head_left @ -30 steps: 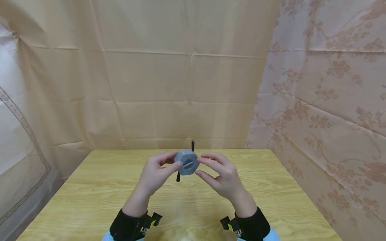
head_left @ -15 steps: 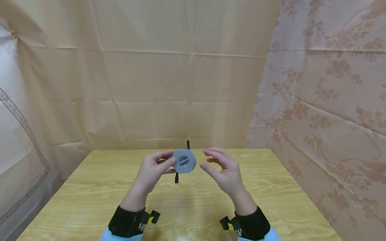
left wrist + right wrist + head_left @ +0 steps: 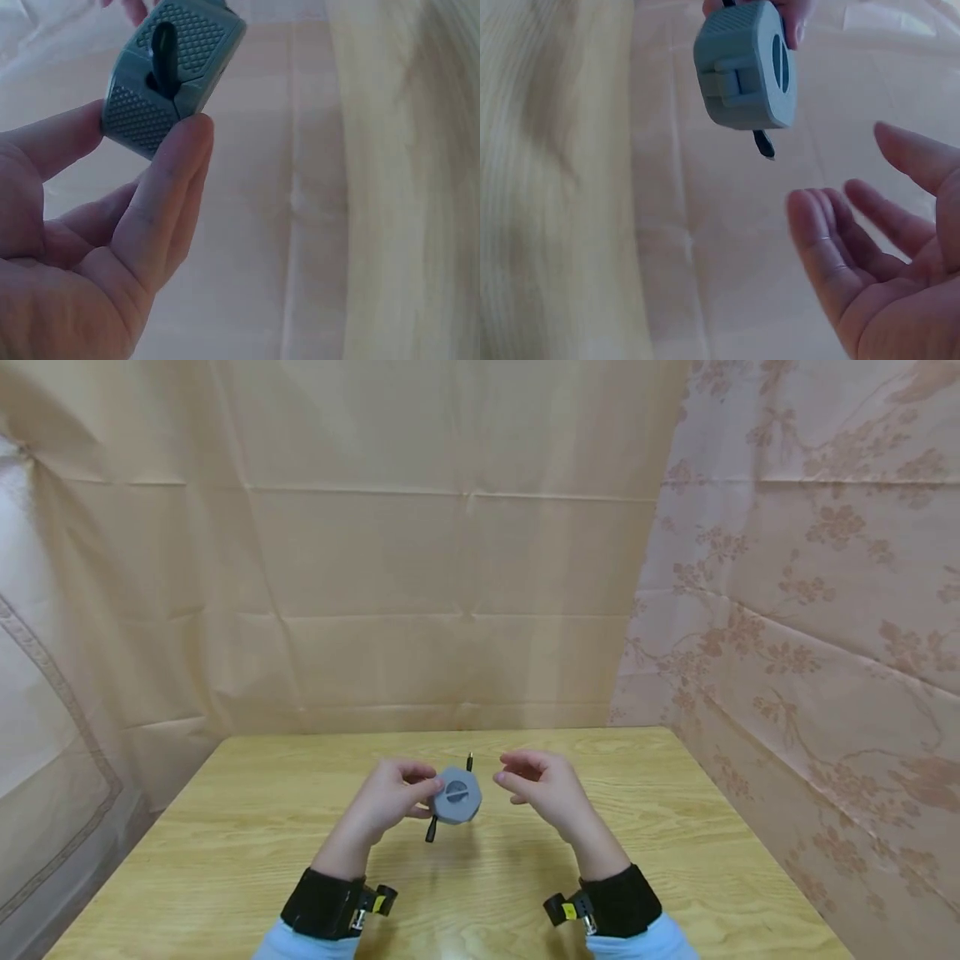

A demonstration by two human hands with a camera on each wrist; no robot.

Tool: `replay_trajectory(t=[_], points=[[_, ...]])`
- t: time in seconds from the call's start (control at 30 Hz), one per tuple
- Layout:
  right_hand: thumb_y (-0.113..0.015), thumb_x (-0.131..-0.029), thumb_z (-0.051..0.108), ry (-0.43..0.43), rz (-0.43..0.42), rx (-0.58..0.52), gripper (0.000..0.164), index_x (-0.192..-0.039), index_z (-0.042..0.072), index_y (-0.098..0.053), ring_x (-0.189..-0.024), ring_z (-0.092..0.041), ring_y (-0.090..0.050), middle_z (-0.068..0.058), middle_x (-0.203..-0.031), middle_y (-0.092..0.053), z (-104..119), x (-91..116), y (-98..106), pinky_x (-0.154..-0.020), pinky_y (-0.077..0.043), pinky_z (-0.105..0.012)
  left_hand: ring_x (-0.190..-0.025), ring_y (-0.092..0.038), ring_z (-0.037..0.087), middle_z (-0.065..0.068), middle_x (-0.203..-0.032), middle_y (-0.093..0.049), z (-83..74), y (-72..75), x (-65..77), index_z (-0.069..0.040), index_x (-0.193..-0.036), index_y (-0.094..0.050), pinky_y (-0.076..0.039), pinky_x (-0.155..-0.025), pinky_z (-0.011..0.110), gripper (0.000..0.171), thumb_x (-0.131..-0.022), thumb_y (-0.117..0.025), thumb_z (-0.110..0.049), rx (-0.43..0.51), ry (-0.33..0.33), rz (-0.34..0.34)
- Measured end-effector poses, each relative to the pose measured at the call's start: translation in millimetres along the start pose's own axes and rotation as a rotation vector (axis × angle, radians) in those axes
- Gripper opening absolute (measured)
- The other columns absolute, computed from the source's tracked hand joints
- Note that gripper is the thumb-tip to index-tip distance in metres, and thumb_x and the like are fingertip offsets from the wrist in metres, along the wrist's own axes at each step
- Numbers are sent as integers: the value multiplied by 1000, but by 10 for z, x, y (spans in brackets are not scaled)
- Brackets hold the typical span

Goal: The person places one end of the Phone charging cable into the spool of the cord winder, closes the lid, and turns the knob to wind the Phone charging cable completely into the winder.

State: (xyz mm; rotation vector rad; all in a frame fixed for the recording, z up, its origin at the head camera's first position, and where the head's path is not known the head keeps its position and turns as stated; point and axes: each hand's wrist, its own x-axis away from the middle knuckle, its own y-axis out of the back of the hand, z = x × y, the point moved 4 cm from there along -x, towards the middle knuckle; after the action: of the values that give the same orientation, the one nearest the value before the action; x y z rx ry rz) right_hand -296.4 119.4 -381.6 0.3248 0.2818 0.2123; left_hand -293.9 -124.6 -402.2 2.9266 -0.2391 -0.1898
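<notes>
A grey many-sided cable winder [image 3: 457,796] is held up over the table, with a round recess and a crossbar on its face. Short black cable ends [image 3: 431,829] stick out from opposite sides of it. My left hand [image 3: 390,802] pinches its left edge between thumb and fingers. In the left wrist view, the winder's rim [image 3: 191,45] shows a knobbly texture and a slot where one cable end comes out. My right hand [image 3: 551,793] is apart from it on the right, fingers loosely bent and holding nothing. The right wrist view shows a raised catch [image 3: 724,82] on the winder's side.
A light wood table [image 3: 262,860] lies under both hands. Beige cloth [image 3: 375,568] hangs behind its far edge, and a flower-patterned cloth [image 3: 810,610] hangs along the right. Black bands with small cameras [image 3: 322,906] sit on both wrists.
My right fingertips have come off the winder's right edge and drawn away from it. The left hand has lowered the winder toward the table, turning it slightly.
</notes>
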Motion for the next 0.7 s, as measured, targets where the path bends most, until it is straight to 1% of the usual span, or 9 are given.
replay_trajectory(t=[0.13,0.2,0.37,0.5,0.6,0.7], points=[[-79,-91,26,-80,45,47,43,-125,2,-69,-93,-23,-66,-8,-103,-69,-155,-57,-54,-72,-61,-36,-83,-71,25,15,-99,-70,117,-9,-35,8,-116,-69,-61,-69,40,32,-95,-73,-15,-38,49,23],[-80,-91,29,-112,66,70,46,-125,0,-68,-92,-23,-65,-9,-101,-67,-221,-66,-76,-71,-60,-36,-83,-71,24,14,-98,-70,175,-32,-41,8,-115,-69,-61,-69,39,31,-96,-73,-16,-69,65,52],[-80,-90,31,-155,123,101,51,-126,-2,-66,-91,-25,-67,-10,-101,-66,-334,-75,-119,-70,-60,-36,-77,-69,22,11,-92,-69,291,-112,-32,4,-109,-72,-61,-68,37,25,-95,-74,-17,-174,93,130],[-80,-90,32,-193,155,152,51,-126,-1,-65,-90,-28,-67,-10,-100,-65,-407,-60,-146,-70,-60,-36,-71,-69,20,10,-90,-69,362,-161,-18,4,-108,-72,-60,-65,35,26,-94,-76,-17,-244,128,163],[-80,-90,32,-221,170,184,52,-126,-3,-65,-90,-29,-68,-9,-100,-65,-449,-49,-152,-71,-60,-38,-69,-68,20,9,-91,-69,389,-193,-16,6,-108,-70,-60,-64,34,27,-93,-76,-15,-274,133,179],[-80,-90,32,-242,194,193,55,-125,-7,-63,-90,-29,-68,-9,-99,-66,-483,-40,-162,-71,-60,-40,-66,-66,19,8,-86,-68,406,-208,-13,4,-105,-71,-58,-62,34,23,-92,-77,-14,-295,128,188]])
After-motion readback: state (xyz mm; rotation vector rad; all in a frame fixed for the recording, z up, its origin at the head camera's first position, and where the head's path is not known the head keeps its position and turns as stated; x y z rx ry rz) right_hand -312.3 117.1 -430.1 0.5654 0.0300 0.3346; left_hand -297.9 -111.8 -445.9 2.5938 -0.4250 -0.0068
